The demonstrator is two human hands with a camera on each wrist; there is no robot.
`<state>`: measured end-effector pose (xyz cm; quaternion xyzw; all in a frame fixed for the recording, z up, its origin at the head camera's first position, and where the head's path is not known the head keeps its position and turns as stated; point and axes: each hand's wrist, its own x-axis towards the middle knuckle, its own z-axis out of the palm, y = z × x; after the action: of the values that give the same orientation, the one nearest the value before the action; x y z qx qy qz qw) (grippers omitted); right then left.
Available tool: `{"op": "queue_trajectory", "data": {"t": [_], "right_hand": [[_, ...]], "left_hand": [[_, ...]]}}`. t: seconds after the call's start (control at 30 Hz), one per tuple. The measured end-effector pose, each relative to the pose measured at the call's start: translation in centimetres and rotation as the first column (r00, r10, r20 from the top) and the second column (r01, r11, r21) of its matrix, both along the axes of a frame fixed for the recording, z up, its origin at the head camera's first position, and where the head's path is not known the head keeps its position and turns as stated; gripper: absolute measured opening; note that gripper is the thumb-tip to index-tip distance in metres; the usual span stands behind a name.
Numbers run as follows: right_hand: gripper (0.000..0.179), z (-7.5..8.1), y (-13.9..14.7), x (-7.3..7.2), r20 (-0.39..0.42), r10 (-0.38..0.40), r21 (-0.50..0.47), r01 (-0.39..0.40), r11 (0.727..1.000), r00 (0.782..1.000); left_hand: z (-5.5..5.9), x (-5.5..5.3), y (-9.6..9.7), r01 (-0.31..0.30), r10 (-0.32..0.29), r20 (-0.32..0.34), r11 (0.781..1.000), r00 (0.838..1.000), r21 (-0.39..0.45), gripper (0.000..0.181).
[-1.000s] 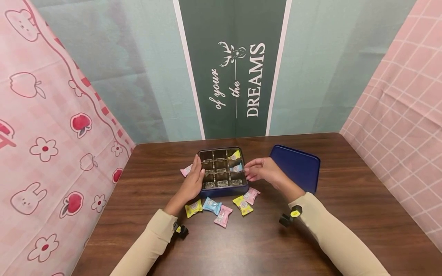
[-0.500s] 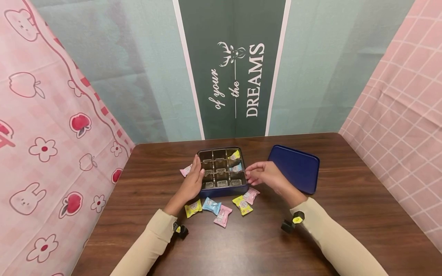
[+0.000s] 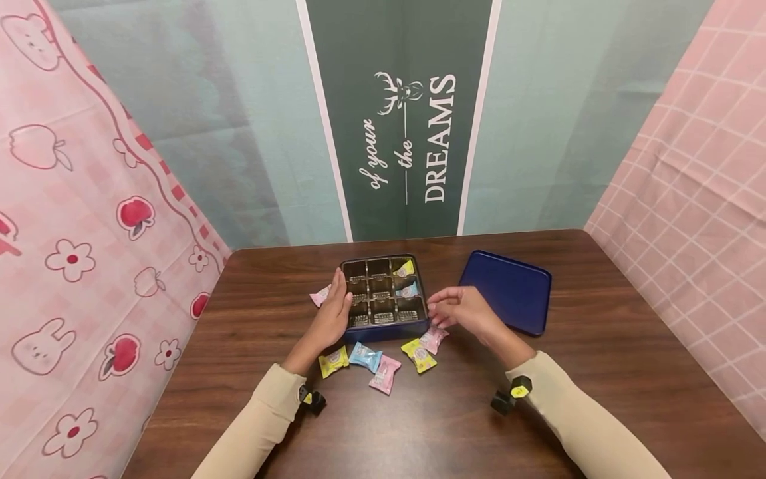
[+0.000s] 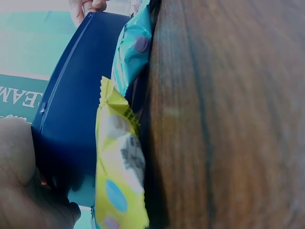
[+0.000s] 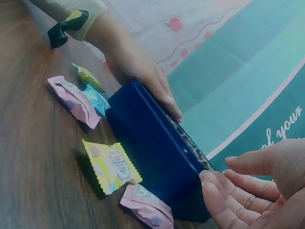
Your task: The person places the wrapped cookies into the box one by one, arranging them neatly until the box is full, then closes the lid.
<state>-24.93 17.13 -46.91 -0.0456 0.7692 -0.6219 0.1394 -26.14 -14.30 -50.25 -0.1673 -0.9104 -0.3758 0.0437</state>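
A navy box (image 3: 389, 331) with a nine-part dark tray inside stands on the table. Along its right column, a yellow-wrapped candy (image 3: 405, 269) lies in the back compartment and a blue-wrapped candy (image 3: 407, 290) in the middle one. My left hand (image 3: 328, 318) rests with straight fingers along the box's left side. Beside the right side is my right hand (image 3: 469, 311), fingers loosely bent and holding nothing; in the right wrist view its fingertips (image 5: 206, 175) are right at the box's corner. Just below that hand lie a pink candy (image 3: 433, 340) and a yellow candy (image 3: 419, 355).
In front of the box lie another yellow candy (image 3: 334, 362), a blue candy (image 3: 365, 357) and a pink candy (image 3: 385, 376). Another pink candy (image 3: 320, 295) is partly hidden behind the left hand. The navy lid (image 3: 507, 293) lies on the wooden table (image 3: 598, 372) at the right.
My right hand has shifted slightly toward me along the box's right side, from beside the middle row to beside the front row. My left hand and the candies stay put.
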Motion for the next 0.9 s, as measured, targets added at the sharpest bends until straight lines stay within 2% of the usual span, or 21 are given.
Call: {"op": "queue_trajectory", "data": {"t": [0.37, 0.9], "right_hand": [[0.026, -0.6, 0.0, 0.6, -0.024, 0.002, 0.021, -0.002, 1.0, 1.0], [0.018, -1.2, -0.2, 0.8, -0.106, -0.005, 0.127, 0.019, 0.992, 0.994]], "left_hand": [[0.1, 0.1, 0.0, 0.008, -0.008, 0.001, 1.0, 1.0, -0.006, 0.059], [0.2, 0.3, 0.0, 0.008, -0.007, -0.008, 1.0, 1.0, 0.01, 0.058]]}}
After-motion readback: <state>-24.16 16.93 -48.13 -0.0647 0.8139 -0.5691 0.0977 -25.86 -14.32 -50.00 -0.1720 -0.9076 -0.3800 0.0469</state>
